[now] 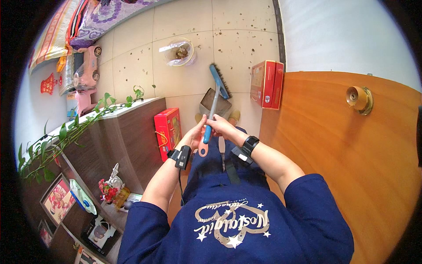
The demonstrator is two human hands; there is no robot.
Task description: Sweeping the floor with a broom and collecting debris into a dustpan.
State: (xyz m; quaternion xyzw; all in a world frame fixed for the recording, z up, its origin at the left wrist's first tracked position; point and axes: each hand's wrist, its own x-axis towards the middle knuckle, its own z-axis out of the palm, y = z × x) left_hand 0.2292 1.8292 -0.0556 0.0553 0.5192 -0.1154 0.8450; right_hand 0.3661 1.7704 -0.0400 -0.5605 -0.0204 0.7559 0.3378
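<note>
My left hand [195, 134] and my right hand [225, 126] meet in front of my legs. Between them runs a broom [215, 102] with a grey pole, a blue grip end and a blue head. My right hand holds the broom's pole near the blue grip. A pink looped handle end [203, 150] sticks out under my left hand; it seems to belong to the dustpan [207, 102], which rests on the floor by my feet. The broom head, its dark bristles turned right, lies across the dustpan's far right corner. My fingers partly hide both handles.
A lined bin [189, 59] with debris inside stands ahead on the tiled floor [132, 72], among scattered dark specks. Red boxes stand on the left [169, 132] and right [267, 84]. A wooden door [323, 132] flanks my right, a dark cabinet [138, 132] with a trailing plant my left.
</note>
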